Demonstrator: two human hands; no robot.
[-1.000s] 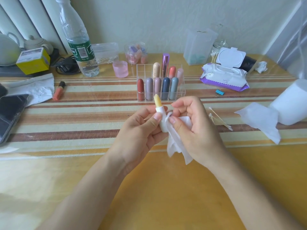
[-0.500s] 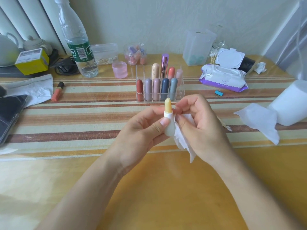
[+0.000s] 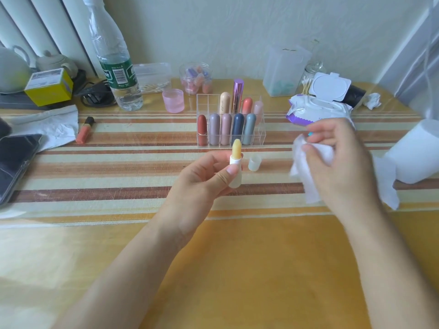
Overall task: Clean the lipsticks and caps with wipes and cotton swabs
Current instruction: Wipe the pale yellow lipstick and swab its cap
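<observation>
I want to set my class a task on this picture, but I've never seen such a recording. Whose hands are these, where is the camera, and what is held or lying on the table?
No machine here: a person works with bare hands, and a camera worn on their head looks forward and down, so you share their view. The left hand holds an uncapped lip balm upright, yellow stick showing. The right hand, blurred, pinches a white wipe, apart from the balm. A small clear cap stands on the striped mat beside the balm. Behind, a clear rack holds capped lipsticks. Farther back are an open pack of wipes and a water bottle; a phone lies at the left edge.
</observation>
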